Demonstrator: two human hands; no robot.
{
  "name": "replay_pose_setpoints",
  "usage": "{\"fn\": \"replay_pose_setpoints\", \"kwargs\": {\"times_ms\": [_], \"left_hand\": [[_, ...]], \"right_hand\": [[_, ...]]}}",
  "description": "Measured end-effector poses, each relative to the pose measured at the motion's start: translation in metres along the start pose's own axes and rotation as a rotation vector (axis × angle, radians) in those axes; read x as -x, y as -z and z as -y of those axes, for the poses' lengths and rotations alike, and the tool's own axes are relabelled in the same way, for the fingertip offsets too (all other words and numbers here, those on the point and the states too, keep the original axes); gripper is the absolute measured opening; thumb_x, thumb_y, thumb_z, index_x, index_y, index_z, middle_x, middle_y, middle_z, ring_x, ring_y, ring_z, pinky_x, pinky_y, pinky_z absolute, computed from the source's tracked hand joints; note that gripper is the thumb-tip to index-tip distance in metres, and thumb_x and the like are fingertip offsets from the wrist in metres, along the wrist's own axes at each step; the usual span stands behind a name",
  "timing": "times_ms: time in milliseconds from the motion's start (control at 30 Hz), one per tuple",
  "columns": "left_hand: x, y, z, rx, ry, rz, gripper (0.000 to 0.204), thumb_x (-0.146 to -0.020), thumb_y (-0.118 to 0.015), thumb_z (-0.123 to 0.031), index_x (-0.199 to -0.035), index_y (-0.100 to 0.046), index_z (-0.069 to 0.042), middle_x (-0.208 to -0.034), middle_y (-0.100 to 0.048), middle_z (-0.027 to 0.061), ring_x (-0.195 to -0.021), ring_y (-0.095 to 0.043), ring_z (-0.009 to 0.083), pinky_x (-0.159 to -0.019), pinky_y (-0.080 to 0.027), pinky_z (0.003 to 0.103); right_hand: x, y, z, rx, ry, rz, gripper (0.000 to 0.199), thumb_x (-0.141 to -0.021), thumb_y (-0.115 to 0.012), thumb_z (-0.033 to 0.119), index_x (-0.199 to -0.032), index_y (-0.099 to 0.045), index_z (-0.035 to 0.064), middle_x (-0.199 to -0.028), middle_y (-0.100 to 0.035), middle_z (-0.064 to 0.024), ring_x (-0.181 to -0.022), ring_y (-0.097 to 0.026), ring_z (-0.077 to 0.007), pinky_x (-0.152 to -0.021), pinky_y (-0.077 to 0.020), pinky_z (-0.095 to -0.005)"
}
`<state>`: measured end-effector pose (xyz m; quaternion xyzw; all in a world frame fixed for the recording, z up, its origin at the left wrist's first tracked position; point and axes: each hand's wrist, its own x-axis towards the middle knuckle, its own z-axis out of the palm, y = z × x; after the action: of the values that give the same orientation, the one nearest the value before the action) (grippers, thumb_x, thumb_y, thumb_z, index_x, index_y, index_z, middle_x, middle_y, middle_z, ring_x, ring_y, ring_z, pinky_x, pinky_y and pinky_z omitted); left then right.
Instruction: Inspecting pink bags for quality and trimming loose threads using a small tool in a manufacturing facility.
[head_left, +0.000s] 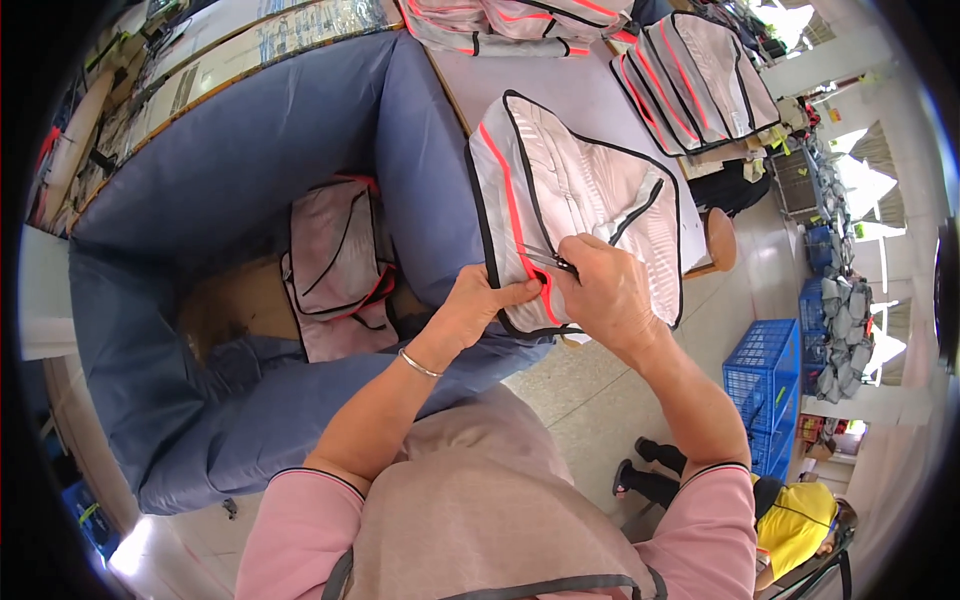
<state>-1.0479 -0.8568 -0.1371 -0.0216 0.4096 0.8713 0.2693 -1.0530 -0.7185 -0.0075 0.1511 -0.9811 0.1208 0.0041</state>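
Note:
A pale grey-pink sewn bag panel [590, 180] with black edging and a bright red strip lies on the tabletop, its lower part reaching over the near edge. My left hand [475, 310] pinches its lower left edge, thumb on top by the red strip. In my right hand [610, 290] are slim metal thread snips [541, 254], their blades pointing left across the red strip close to my left thumb. The fingers of my right hand are closed and partly hide the tool's grip.
To the left stands a blue cloth-lined bin [240, 130] with sewn bag pieces [335, 250] inside. Stacked panels [690, 80] lie on the far right of the table [590, 75]. Blue crates [762, 380] stand on the floor at right, near a person in yellow [800, 525].

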Motion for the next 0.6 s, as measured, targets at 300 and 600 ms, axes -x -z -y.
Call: {"fn": "replay_pose_setpoints", "kwargs": {"times_ms": [300, 600], "left_hand": [[-0.002, 0.004, 0.004, -0.133, 0.088, -0.126, 0.026, -0.076, -0.072, -0.014, -0.093, -0.066, 0.005, -0.081, -0.066, 0.0054, -0.064, -0.06, 0.0113, -0.049, -0.047, 0.025], [0.052, 0.07, 0.053, -0.381, 0.342, -0.331, 0.034, -0.073, -0.075, -0.016, -0.097, -0.062, 0.005, -0.082, -0.061, 0.0052, -0.069, -0.057, 0.012, -0.057, -0.047, 0.027]], "right_hand": [[-0.002, 0.029, -0.028, -0.072, 0.032, -0.228, 0.015, -0.074, -0.068, 0.006, -0.074, -0.055, -0.0017, -0.066, -0.054, -0.0168, -0.058, -0.054, -0.0309, -0.054, -0.0419, -0.035], [0.03, 0.032, -0.048, -0.262, -0.251, -0.172, 0.015, -0.075, -0.071, 0.011, -0.076, -0.062, -0.0015, -0.058, -0.054, -0.0143, -0.048, -0.05, -0.0199, -0.05, -0.0424, -0.0315]]}}
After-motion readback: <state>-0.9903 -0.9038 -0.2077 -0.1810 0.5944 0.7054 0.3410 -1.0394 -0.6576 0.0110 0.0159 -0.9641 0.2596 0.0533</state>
